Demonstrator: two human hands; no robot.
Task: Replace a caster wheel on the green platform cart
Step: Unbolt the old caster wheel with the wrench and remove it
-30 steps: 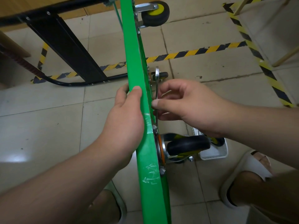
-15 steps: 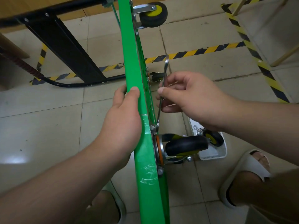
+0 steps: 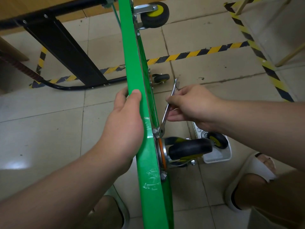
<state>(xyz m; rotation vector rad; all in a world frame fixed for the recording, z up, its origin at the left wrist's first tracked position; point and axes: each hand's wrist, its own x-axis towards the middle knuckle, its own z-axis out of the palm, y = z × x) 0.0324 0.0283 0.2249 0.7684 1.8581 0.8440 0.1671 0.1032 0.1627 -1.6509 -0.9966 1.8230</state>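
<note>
The green platform cart [image 3: 132,66] stands on its edge, underside facing right. My left hand [image 3: 125,119] grips its upper edge, thumb over the top. My right hand [image 3: 191,104] pinches a flat steel wrench [image 3: 169,106] whose lower jaw sits on a bolt [image 3: 156,131] at the mounting plate of the near caster wheel [image 3: 189,148], black with a yellow hub. Two more casters are mounted farther along: a middle caster [image 3: 160,78] and a far caster [image 3: 155,14].
A loose caster [image 3: 217,139] lies in a small white tray [image 3: 216,157] on the tiled floor, right of the cart. The cart's black folded handle [image 3: 66,52] lies to the left. Yellow-black hazard tape [image 3: 198,52] crosses the floor. My sandalled feet [image 3: 250,172] stand near the cart.
My right hand has swung the wrench's free end to the right, away from the cart's underside, with its jaw staying at the bolt. My left hand keeps its grip on the edge.
</note>
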